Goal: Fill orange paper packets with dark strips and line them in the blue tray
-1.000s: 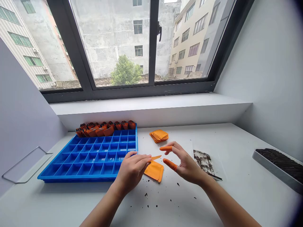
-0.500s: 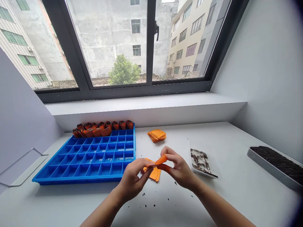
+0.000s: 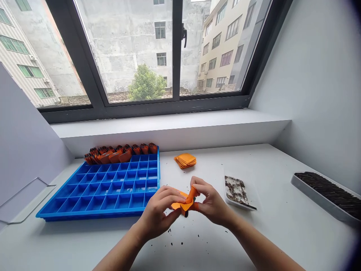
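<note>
Close together at the middle of the table, both hands work on a small orange sheet (image 3: 186, 206). My left hand (image 3: 160, 209) is closed, pinching the sheet's left side between thumb and fingers. My right hand (image 3: 210, 201) wears orange finger cots (image 3: 191, 194) on its index finger and thumb, and these press on the sheet from the right. A small dark piece (image 3: 186, 214) shows at the sheet's lower edge; its kind is unclear. More orange sheets (image 3: 176, 206) lie behind and below the hands, mostly hidden.
A blue compartment tray (image 3: 96, 216) stands left, with bundled orange-and-dark pieces (image 3: 114, 156) in its back rows. An orange stack (image 3: 185, 160) lies behind the hands. Rightward are a smeared shallow container (image 3: 236, 190) and a long tray of dark strips (image 3: 324, 192). Dark scraps dot the table.
The orange sheet has turned and now shows its face between my fingers, with a dark piece at its lower edge. My left fingers have spread over it. The view has shifted slightly.
</note>
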Demonstrator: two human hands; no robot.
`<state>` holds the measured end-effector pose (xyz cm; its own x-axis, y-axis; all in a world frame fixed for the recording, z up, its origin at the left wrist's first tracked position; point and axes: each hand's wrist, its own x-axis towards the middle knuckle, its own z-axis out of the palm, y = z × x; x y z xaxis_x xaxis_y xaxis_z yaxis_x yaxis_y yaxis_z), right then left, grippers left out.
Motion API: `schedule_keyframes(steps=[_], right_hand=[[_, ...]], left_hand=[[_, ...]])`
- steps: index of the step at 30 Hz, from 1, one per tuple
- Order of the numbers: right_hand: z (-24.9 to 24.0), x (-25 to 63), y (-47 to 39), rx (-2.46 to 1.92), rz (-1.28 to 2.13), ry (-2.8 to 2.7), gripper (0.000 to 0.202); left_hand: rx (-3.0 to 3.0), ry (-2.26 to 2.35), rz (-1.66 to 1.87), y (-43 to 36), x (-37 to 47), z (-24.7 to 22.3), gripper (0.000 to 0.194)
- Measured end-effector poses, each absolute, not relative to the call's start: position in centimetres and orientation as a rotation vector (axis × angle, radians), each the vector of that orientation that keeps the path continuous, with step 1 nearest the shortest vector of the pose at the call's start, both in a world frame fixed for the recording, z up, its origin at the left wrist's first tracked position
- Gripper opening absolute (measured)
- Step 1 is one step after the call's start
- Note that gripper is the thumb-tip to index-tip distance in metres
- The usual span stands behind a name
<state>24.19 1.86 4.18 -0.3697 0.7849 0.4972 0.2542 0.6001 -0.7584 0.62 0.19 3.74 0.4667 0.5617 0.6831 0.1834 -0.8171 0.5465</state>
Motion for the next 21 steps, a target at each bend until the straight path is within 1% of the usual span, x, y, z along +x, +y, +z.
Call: schedule_keyframes(steps=[3,6,8,11,13,15,18,21], right_hand=[[4.1,24.1,1.8,-0.823,0.808,-1.878,0.053],[4.2,23.9,1.9,-0.835,0.804,-1.896,0.055],[4.6,24.1,2.0,-0.839,0.761,-1.938,0.052],[5.9,25.6,2.2,-0.879,0.679,-2.023,0.041],[6.9,27.6,1.9,-0.999,0.593,-2.074,0.036],[7.5,30.6,1.2,-1.215,0.459,-2.094,0.035],[7.4,35.8,-0.5,-1.575,0.294,-2.087,0.040],[6.5,40.0,-2.0,-1.787,0.292,-2.136,0.045]], left_hand=[[2.326,0.588,1.282,0.2,0.6,4.2,0.034],[2.321,0.591,1.261,0.3,0.7,4.3,0.034],[2.321,0.601,1.269,0.4,0.6,4.1,0.033],[2.285,0.660,1.315,0.5,0.5,3.7,0.033],[2.234,0.735,1.318,0.5,0.3,3.6,0.030],[2.193,0.796,1.303,0.5,0.2,3.6,0.028],[2.172,0.805,1.319,0.4,0.3,3.5,0.026],[2.153,0.796,1.324,0.3,0.5,3.3,0.026]])
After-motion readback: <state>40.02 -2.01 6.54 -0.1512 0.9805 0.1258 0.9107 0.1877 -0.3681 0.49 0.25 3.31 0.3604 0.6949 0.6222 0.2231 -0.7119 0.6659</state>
